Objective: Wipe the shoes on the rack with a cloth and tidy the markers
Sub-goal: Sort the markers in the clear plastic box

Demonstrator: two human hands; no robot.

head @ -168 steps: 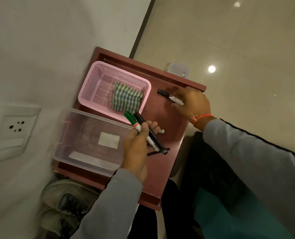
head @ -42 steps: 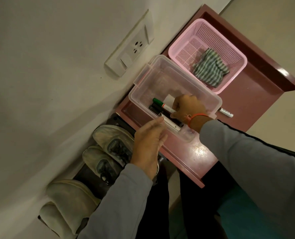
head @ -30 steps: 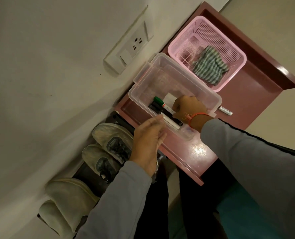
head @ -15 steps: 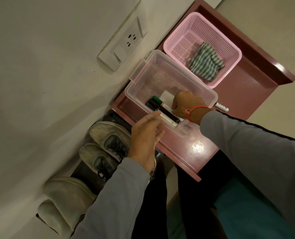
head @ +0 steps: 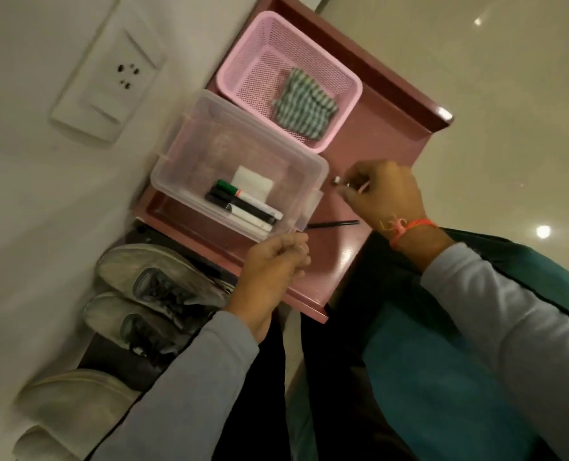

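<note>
Right hand (head: 384, 191) grip pinched on small marker (head: 341, 182) beside clear box (head: 190, 134) of markers (head: 243, 207).

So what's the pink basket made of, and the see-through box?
The pink basket looks like moulded plastic with a matte finish: its walls and floor are a grid of tiny holes. The see-through box seems to be clear, slightly cloudy plastic, since the markers inside show through its wall.

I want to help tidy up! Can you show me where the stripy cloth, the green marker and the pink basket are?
stripy cloth (head: 304, 109), head view, on its middle folds.
green marker (head: 224, 185), head view, on its green cap.
pink basket (head: 239, 39), head view, on its mesh wall.
</note>
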